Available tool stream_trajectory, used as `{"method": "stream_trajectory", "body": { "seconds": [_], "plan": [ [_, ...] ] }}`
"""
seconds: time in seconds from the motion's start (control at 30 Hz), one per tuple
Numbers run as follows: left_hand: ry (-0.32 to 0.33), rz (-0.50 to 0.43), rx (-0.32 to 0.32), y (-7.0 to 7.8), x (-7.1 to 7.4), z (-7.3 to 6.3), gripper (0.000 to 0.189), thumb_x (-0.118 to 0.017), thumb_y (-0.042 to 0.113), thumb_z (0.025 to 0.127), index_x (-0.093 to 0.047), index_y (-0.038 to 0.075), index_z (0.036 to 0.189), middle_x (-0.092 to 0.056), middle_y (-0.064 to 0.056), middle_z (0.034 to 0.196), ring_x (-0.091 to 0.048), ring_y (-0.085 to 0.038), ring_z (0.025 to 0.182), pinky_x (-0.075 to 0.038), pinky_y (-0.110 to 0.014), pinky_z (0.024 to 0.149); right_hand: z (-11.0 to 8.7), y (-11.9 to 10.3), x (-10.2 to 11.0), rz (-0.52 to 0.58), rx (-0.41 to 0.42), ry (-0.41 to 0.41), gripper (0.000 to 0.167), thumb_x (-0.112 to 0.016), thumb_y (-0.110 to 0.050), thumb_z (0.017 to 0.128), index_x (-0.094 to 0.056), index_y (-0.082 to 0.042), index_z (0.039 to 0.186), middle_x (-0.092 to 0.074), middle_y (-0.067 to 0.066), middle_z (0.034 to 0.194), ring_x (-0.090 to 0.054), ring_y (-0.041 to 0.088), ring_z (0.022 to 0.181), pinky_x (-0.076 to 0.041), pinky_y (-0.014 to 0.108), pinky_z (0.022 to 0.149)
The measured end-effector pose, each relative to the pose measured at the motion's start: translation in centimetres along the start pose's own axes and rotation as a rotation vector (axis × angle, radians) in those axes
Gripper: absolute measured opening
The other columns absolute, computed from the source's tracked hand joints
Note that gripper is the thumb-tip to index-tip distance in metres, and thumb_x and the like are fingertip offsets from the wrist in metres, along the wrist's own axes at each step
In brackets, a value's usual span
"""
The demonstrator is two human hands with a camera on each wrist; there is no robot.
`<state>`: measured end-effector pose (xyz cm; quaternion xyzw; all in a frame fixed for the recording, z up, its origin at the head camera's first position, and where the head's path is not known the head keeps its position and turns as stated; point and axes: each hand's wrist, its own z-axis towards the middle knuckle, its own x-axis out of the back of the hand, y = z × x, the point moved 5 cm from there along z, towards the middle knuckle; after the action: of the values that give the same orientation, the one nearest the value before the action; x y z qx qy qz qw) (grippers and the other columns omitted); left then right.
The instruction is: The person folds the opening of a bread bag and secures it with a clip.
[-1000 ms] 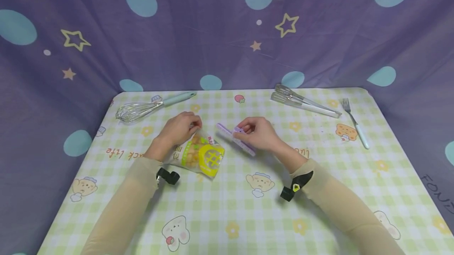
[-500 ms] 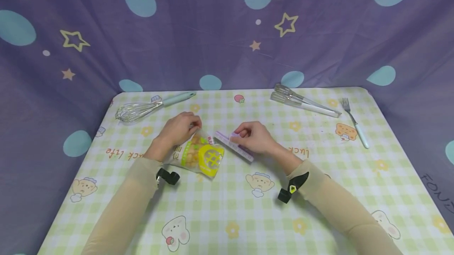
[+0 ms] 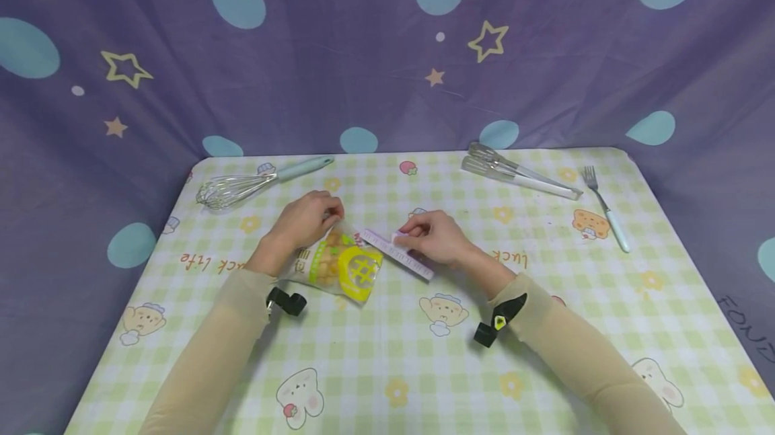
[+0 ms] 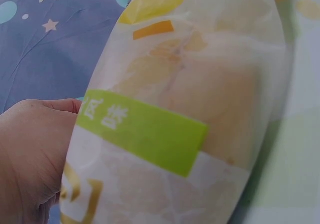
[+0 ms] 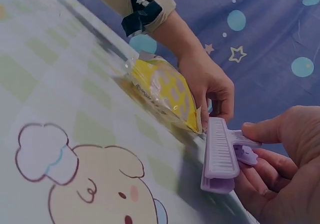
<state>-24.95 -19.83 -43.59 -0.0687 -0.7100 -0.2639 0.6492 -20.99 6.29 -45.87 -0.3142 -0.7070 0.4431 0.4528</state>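
Note:
A clear snack bag [image 3: 329,263] with yellow and green print lies at the table's middle left, light brown pieces showing inside. My left hand [image 3: 305,220] pinches its upper edge between thumb and fingers; in the left wrist view the bag hides most of that hand. Just right of the bag, my right hand [image 3: 440,239] squeezes the handles of a long purple bag clip [image 3: 397,255] between thumb and fingers. The right wrist view shows the clip [image 5: 220,151] with its two long bars slightly apart, close beside the bag's edge.
A whisk [image 3: 263,183] with a mint handle lies at the back left. Metal tongs [image 3: 521,176] rest at the back right, and a fork [image 3: 607,210] lies farther right. A purple curtain [image 3: 387,52] hangs behind the checked tablecloth [image 3: 460,388].
My right hand has brought the purple bag clip left and slightly nearer me, up to the bag's edge, turning its bar into view. The left hand and bag have stayed put.

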Motion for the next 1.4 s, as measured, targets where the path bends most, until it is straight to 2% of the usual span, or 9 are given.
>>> {"method": "stream_trajectory", "body": {
  "seconds": [0.27,0.47,0.67,1.23,1.4],
  "plan": [
    [-0.006,0.005,0.003,0.1,0.1,0.1,0.006,-0.068,0.017,0.104,-0.074,0.018,0.102,-0.071,-0.002,0.106,-0.066,-0.025,0.105,-0.058,-0.047,0.090,0.1,0.9,0.6,-0.002,-0.067,0.059,0.017,-0.086,-0.018,0.089,-0.083,-0.005,0.100,-0.073,0.003,0.080,-0.063,0.014,0.073,-0.048,0.022,0.062],
    [-0.004,0.011,-0.001,0.2,0.0,0.0,0.006,-0.068,0.017,0.104,-0.074,0.018,0.102,-0.071,-0.002,0.105,-0.066,-0.026,0.104,-0.058,-0.047,0.089,-0.1,1.2,0.2,0.096,-0.124,0.020,0.018,-0.086,-0.014,0.090,-0.083,-0.001,0.101,-0.077,0.007,0.080,-0.071,0.013,0.064,-0.062,0.028,0.063],
    [0.002,0.011,-0.006,0.2,0.0,0.0,0.007,-0.068,0.016,0.104,-0.074,0.017,0.102,-0.071,-0.002,0.104,-0.066,-0.026,0.103,-0.057,-0.047,0.088,-0.2,1.2,-0.3,0.158,-0.125,-0.007,0.019,-0.084,-0.011,0.091,-0.081,0.003,0.103,-0.078,0.011,0.081,-0.072,0.014,0.061,-0.065,0.034,0.065],
    [0.012,0.017,0.005,-0.1,-0.1,0.0,0.008,-0.067,0.017,0.104,-0.074,0.018,0.100,-0.071,-0.002,0.103,-0.066,-0.026,0.100,-0.057,-0.047,0.087,-0.7,1.0,-1.4,0.146,-0.163,-0.033,0.020,-0.084,-0.014,0.092,-0.082,0.000,0.106,-0.079,0.012,0.085,-0.073,0.015,0.064,-0.064,0.032,0.066],
    [0.013,0.011,0.006,-0.1,0.1,0.1,0.007,-0.068,0.018,0.104,-0.074,0.018,0.101,-0.071,-0.003,0.105,-0.067,-0.026,0.101,-0.058,-0.048,0.087,-0.4,1.2,-1.5,0.068,-0.111,-0.027,0.022,-0.087,-0.022,0.090,-0.082,-0.005,0.104,-0.079,0.006,0.082,-0.074,0.014,0.066,-0.060,0.026,0.066]
  ]
}}
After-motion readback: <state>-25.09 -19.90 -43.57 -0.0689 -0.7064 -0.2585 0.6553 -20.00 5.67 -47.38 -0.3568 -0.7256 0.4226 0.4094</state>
